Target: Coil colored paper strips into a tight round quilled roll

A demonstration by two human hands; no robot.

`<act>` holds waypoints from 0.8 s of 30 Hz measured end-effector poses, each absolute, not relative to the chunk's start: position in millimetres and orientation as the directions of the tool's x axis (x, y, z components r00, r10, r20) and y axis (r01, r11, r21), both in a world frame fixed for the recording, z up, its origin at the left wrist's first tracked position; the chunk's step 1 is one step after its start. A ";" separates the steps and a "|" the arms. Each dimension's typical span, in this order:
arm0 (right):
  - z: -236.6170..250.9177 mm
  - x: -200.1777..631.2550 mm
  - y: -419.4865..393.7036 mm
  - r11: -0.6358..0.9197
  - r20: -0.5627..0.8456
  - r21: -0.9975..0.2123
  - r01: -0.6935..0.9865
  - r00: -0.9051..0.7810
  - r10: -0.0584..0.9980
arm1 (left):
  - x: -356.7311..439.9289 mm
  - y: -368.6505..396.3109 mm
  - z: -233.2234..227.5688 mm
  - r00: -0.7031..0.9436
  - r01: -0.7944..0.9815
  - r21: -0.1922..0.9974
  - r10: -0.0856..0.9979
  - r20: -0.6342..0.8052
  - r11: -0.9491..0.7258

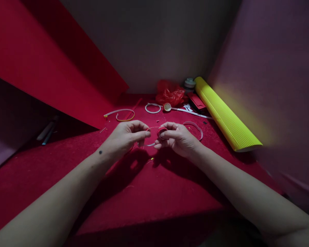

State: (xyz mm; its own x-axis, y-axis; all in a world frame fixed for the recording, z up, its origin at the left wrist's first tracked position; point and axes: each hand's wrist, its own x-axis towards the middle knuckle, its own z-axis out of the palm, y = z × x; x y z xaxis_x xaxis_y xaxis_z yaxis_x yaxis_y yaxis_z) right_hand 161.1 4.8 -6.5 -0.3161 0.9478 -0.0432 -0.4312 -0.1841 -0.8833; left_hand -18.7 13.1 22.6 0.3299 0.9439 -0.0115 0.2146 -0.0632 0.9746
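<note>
Mid-frame, my right hand [179, 136] pinched a red ridged coil [161, 131], partly rolled, I think; my left hand [128, 134] pinched its unrolled strip [154, 127].

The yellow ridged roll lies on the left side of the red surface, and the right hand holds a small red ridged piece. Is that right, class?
Not quite: the head view shows the yellow ridged roll on the right side of the red surface. The right hand does hold a small red ridged piece.
</note>
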 end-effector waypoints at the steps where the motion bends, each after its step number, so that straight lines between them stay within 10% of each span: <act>1: -6.9 163.3 5.0 -0.188 -0.034 -0.883 -0.430 -0.342 0.939 | -21.3 14.3 24.3 0.303 0.218 0.973 0.953 0.006 -0.076; 24: -7.5 179.8 7.0 -0.250 -0.037 -0.843 -0.476 -0.411 0.911 | -60.3 17.2 66.4 -0.123 0.373 0.919 0.975 0.186 -0.128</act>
